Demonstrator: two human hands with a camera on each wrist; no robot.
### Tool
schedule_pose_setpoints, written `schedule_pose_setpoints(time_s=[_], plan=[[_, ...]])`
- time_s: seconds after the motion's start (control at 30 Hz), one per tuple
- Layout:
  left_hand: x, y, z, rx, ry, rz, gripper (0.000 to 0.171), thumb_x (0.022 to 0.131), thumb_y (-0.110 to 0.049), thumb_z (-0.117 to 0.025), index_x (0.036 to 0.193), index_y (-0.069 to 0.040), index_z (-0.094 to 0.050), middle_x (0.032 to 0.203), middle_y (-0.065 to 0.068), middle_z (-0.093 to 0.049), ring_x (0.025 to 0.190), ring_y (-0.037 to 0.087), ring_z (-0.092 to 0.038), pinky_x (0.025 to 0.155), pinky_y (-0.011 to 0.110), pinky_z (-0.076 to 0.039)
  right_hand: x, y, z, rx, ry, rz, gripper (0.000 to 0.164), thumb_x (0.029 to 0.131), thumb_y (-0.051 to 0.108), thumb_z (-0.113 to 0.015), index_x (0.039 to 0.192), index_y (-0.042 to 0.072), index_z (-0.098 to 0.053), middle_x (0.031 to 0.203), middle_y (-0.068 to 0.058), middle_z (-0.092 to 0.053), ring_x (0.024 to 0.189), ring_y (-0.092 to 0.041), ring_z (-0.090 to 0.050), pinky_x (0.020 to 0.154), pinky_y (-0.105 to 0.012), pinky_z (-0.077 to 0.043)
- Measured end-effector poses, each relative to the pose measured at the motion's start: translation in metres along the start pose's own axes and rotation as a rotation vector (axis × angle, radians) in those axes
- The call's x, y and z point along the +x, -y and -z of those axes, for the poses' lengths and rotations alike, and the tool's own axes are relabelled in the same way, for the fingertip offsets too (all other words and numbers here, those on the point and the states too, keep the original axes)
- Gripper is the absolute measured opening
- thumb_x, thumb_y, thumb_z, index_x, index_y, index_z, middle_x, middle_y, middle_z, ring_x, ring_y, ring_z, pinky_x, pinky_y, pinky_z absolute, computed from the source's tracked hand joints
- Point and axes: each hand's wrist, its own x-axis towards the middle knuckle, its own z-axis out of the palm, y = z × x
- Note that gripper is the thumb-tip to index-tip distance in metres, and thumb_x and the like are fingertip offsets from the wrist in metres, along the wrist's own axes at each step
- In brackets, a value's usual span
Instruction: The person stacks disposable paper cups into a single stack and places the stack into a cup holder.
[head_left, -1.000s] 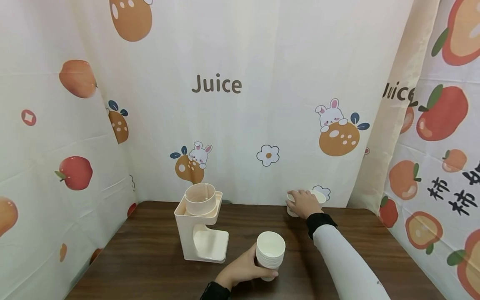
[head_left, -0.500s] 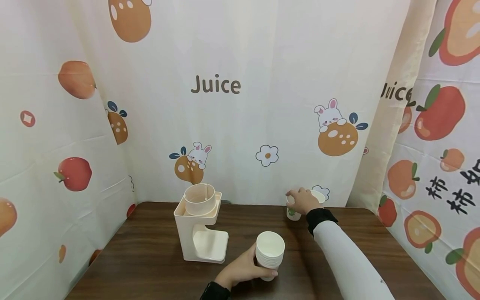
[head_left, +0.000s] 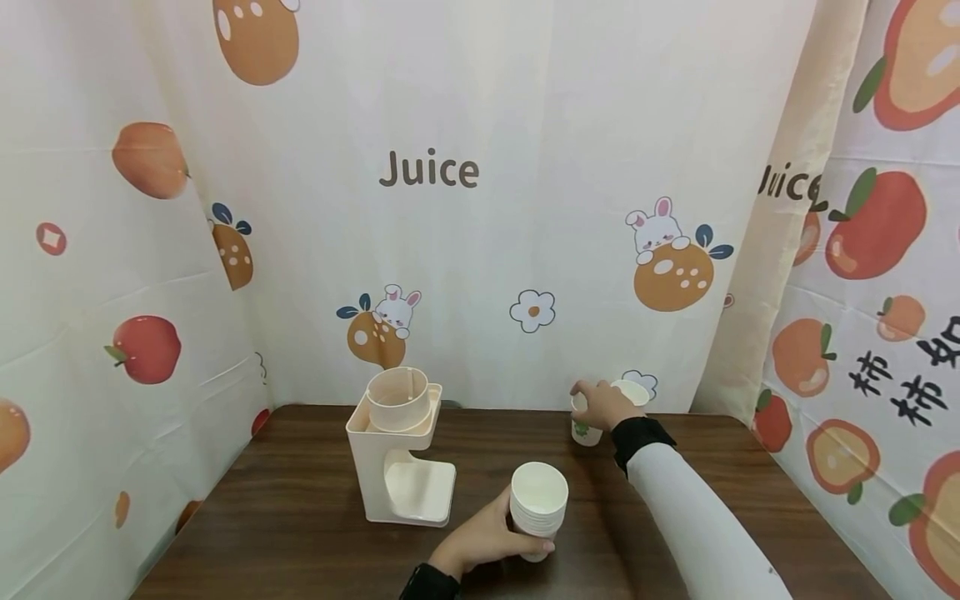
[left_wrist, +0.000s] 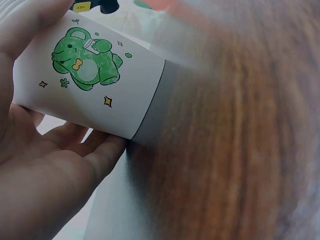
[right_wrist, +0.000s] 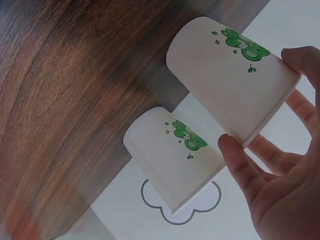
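Note:
Near the front middle of the table, my left hand (head_left: pixel 483 533) grips a stack of white paper cups (head_left: pixel 540 498), fingers and thumb curled round its lower part. In the left wrist view a green bear print shows on the outer paper cup (left_wrist: pixel 90 65). At the back right, my right hand (head_left: pixel 606 404) pinches a single paper cup (head_left: pixel 587 433) by its rim from above. The right wrist view shows that cup (right_wrist: pixel 232 80) upright, thumb and fingers at its rim. A second paper cup (right_wrist: pixel 172 155) stands beside it, partly behind the hand in the head view.
A cream juicer-like machine (head_left: pixel 393 467) with a round top cup and a flat base plate stands left of the stack. Curtains (head_left: pixel 480 250) with fruit prints hang behind and at both sides of the brown wooden table (head_left: pixel 285 500).
The paper cup in my right hand has come slightly toward me, away from the second cup, and more of its green print shows. My left hand keeps its hold on the stack.

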Motion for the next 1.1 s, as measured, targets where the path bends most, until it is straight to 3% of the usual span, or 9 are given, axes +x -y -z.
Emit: schedule_pose_setpoints(time_s=[0.2, 0.33, 0.8, 1.1], plan=[[0.000, 0.001, 0.001, -0.003, 0.005, -0.006, 0.084, 0.082, -0.017, -0.085, 0.149, -0.023, -0.034, 0.132, -0.005, -0.056, 0.122, 0.016, -0.052, 0.106, 0.048, -0.033, -0.003, 0.001, 0.000, 0.036, 0.026, 0.016, 0.042, 0.092, 0.029, -0.071, 0.130, 0.014, -0.059, 0.121, -0.026, -0.055, 0.092, -0.035, -0.061, 0.075, -0.048, -0.056], [0.000, 0.001, 0.001, -0.004, 0.002, 0.002, 0.084, 0.082, -0.018, -0.085, 0.149, -0.023, -0.034, 0.132, -0.005, -0.055, 0.122, 0.016, -0.051, 0.106, 0.048, -0.033, -0.011, 0.005, 0.002, 0.058, 0.032, 0.028, 0.041, 0.093, 0.029, -0.071, 0.130, 0.016, -0.059, 0.121, -0.025, -0.055, 0.094, -0.035, -0.060, 0.075, -0.050, -0.056], [-0.001, 0.001, 0.001, -0.008, -0.006, 0.028, 0.085, 0.083, -0.019, -0.085, 0.150, -0.021, -0.033, 0.132, -0.005, -0.055, 0.122, 0.016, -0.051, 0.106, 0.049, -0.034, -0.040, 0.007, -0.003, -0.008, -0.064, 0.129, 0.039, 0.091, 0.035, -0.071, 0.128, 0.023, -0.063, 0.111, -0.018, -0.059, 0.095, -0.032, -0.059, 0.076, -0.054, -0.054], [-0.001, -0.001, 0.001, 0.007, -0.003, 0.012, 0.084, 0.083, -0.020, -0.085, 0.150, -0.022, -0.034, 0.132, -0.006, -0.055, 0.122, 0.016, -0.051, 0.107, 0.049, -0.033, -0.062, 0.010, 0.002, 0.076, -0.116, 0.213, 0.038, 0.091, 0.028, -0.074, 0.126, 0.019, -0.065, 0.112, -0.018, -0.060, 0.101, -0.033, -0.060, 0.079, -0.052, -0.054]])
